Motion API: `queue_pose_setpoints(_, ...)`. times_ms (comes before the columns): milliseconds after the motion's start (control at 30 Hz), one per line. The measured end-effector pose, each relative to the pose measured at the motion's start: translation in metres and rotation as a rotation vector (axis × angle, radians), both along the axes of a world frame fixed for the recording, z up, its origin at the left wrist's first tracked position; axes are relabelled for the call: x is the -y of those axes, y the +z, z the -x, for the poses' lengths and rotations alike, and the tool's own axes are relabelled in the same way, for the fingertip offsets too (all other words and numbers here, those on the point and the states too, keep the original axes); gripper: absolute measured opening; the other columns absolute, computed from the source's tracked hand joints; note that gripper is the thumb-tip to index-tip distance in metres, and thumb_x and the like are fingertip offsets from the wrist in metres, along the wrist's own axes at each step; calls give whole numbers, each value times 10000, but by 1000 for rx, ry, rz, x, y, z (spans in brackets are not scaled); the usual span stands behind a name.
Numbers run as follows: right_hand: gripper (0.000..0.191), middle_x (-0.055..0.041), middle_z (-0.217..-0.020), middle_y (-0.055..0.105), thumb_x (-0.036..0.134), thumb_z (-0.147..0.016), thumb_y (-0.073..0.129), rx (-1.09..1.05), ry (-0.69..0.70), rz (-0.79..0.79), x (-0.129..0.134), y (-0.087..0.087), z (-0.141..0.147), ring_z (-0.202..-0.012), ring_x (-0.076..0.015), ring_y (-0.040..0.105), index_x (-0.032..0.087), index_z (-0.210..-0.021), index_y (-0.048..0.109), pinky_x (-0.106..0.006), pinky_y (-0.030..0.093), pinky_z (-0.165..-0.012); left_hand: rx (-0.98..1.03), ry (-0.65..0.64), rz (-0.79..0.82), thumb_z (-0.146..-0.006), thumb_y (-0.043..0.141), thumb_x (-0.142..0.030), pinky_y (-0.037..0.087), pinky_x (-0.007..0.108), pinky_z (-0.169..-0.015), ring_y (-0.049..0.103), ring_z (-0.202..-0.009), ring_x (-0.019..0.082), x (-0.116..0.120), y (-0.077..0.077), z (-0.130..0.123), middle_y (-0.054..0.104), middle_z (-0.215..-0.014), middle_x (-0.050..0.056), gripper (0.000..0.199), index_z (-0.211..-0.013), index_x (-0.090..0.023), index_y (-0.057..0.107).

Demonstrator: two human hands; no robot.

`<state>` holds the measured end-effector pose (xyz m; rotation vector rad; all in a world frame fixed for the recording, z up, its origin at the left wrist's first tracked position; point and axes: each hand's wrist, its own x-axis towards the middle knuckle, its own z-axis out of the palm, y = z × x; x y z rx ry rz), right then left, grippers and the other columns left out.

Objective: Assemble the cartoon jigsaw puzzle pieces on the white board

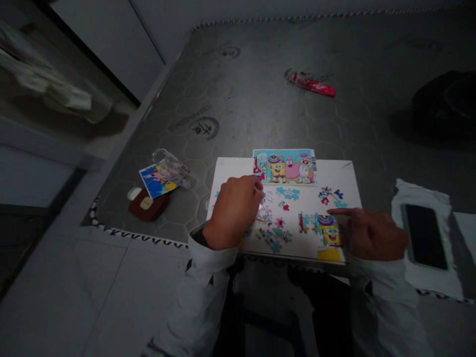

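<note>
My left hand (236,210) is closed, thumb and fingers pinched together near the lower left corner of the cartoon picture card (293,168). What sits in that pinch, if anything, is hidden. Below its fingers lie loose jigsaw puzzle pieces (275,238) on a white board (234,168). My right hand (375,233) stretches its index finger over the top of the partly joined puzzle (329,233), which shows a yellow cartoon face. Its other fingers are curled, and I see nothing held. More loose pieces (325,193) lie above that fingertip.
Right of the board, a phone (426,235) rests on white tissue (403,193). To the left are a brown case (148,206), a picture packet (158,181) and clear plastic (171,166). A red packet (314,85) and a dark bag (446,104) lie farther back.
</note>
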<state>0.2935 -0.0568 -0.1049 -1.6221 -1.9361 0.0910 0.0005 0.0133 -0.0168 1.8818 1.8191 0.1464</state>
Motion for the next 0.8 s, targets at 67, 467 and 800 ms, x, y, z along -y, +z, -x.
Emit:
queue_pose_setpoints(67,463,-11,-593,673,293,-1121,442,8,0,-9,0,0,1,-536,-159,611,230,-982,879,-344,382,-660,19,15,-24,-960,737,-194,557,389,-952,768,-934,237,0,-4,1,846,-990,51,184,-1126,-217,815)
queue_pose_setpoints(467,510,-28,-628,691,320,-1138,402,42,-49,-11,2,3,5,-584,-171,614,226,-982,878,-352,355,-655,-41,69,-30,-969,736,-231,543,346,-878,763,-909,224,0,9,19,844,-991,54,135,-1079,-208,811)
queue_pose_setpoints(800,499,-23,-582,661,339,-1128,403,37,-48,25,0,2,2,-574,-185,633,240,-988,872,-348,375,-650,-112,-24,23,-979,711,-242,538,339,-838,762,-908,229,4,13,29,853,-1033,44,196,-1149,-240,809)
